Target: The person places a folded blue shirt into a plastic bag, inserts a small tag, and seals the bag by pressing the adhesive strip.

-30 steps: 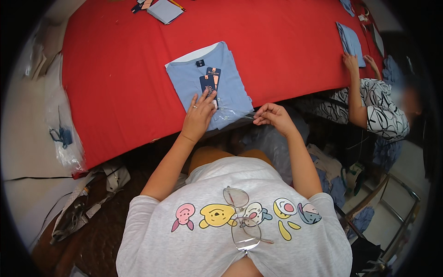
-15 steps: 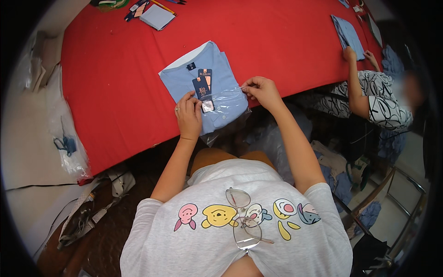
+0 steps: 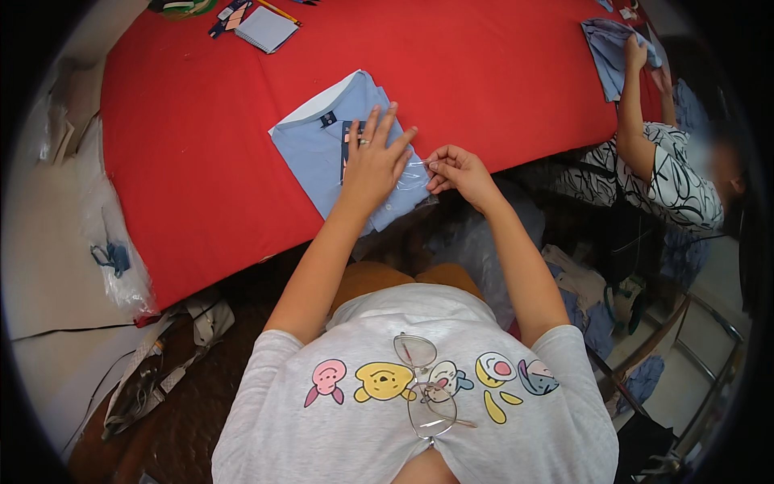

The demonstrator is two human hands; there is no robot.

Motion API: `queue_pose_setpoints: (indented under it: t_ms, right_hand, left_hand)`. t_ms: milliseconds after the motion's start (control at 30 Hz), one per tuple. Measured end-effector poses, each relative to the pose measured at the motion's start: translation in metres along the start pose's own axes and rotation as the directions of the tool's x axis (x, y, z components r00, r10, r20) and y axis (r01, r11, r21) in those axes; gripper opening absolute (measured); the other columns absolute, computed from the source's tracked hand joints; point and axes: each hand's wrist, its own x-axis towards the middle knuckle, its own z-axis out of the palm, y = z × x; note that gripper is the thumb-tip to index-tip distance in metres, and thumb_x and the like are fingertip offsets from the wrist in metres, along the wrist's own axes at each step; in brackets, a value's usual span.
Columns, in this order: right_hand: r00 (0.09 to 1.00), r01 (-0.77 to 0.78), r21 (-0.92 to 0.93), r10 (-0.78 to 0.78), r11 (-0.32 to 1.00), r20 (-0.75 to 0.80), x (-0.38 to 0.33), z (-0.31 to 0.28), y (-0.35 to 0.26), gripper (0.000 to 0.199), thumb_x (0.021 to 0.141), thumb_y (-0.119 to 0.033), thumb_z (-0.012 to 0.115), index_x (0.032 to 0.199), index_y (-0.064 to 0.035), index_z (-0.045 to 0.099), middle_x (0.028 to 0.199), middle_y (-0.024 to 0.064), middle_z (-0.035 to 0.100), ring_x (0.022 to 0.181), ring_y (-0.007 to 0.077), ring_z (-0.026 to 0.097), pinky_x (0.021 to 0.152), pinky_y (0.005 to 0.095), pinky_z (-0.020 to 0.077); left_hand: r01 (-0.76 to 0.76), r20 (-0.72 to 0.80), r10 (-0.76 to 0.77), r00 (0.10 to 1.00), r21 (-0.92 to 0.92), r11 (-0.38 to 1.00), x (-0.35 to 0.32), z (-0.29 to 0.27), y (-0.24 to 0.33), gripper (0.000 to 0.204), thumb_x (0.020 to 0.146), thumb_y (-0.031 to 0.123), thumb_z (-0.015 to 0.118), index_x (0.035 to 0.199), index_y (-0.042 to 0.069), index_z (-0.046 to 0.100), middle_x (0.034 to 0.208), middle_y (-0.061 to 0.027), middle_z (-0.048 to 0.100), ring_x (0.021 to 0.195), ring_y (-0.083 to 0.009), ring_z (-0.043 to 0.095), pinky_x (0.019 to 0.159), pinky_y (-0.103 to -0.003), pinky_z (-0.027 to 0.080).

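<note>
A folded light blue shirt (image 3: 310, 157) with a white inner collar lies at the near edge of the red-covered table. Clear plastic film (image 3: 413, 175) covers its lower part. My left hand (image 3: 372, 165) rests across the shirt front with its fingers spread, partly hiding the dark hang tags (image 3: 347, 145). At the right side of the shirt, my right hand (image 3: 461, 177) pinches the edge of the plastic between thumb and fingers.
On the far left of the red table (image 3: 185, 177) lie a spiral notepad (image 3: 266, 31), pencils and several tags. To the right, a person in a patterned top (image 3: 677, 173) handles another blue shirt (image 3: 609, 52). More clothes (image 3: 584, 294) are piled below, beside a metal frame.
My left hand has moved up and right across the tags, its fingers now spread. My right hand has shifted slightly down, still pinching the plastic. The other person has lifted part of their shirt.
</note>
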Motion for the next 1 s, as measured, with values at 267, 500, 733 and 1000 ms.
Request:
queue_pose_setpoints:
  t_ms: [267,500,733,1000]
  right_hand:
    - [0.999,0.038,0.020,-0.038,0.999,0.032,-0.027,-0.004,0.043,0.014,0.108,-0.006,0.067,0.119,0.0024,0.070,0.104,0.0092,0.075,0.092,0.0156,0.077,0.087,0.0306,0.0638]
    - [0.999,0.042,0.130,-0.037,0.991,-0.040,-0.042,0.005,0.073,0.013,0.107,-0.002,0.067,0.116,0.0035,0.072,0.100,0.0088,0.076,0.090,0.0144,0.076,0.087,0.0312,0.0641]
    - [0.943,0.177,0.039,-0.158,0.983,-0.294,-0.036,0.020,0.072,0.011,0.106,-0.004,0.068,0.104,-0.0001,0.079,0.092,0.0068,0.077,0.077,0.0098,0.073,0.069,0.0240,0.0596]
    - [0.987,-0.075,0.405,0.009,0.911,0.161,-0.050,0.001,0.074,0.015,0.108,-0.007,0.066,0.122,-0.0030,0.064,0.102,0.0075,0.075,0.082,0.0156,0.077,0.072,0.0282,0.0623]
  left_hand:
    - [-0.165,0.360,0.222,0.906,-0.182,0.969,-0.015,0.006,-0.012,0.018,0.104,0.028,0.069,0.111,0.013,0.075,0.135,-0.0098,0.063,0.153,-0.0363,0.045,0.130,-0.065,0.025]
    - [-0.195,0.379,0.300,0.876,-0.291,0.937,-0.012,-0.010,-0.007,0.037,0.093,0.040,0.080,0.115,0.010,0.074,0.136,-0.0135,0.063,0.153,-0.0377,0.046,0.131,-0.063,0.027]
    - [-0.235,0.390,0.357,0.849,-0.325,0.916,-0.012,-0.010,-0.004,0.043,0.088,0.038,0.083,0.118,0.009,0.074,0.136,-0.0147,0.063,0.150,-0.0402,0.049,0.130,-0.064,0.029]
    - [-0.277,0.462,0.423,0.780,-0.351,0.894,-0.013,-0.012,-0.002,0.039,0.091,0.040,0.081,0.115,0.009,0.074,0.133,-0.0132,0.063,0.150,-0.0392,0.049,0.130,-0.063,0.029]
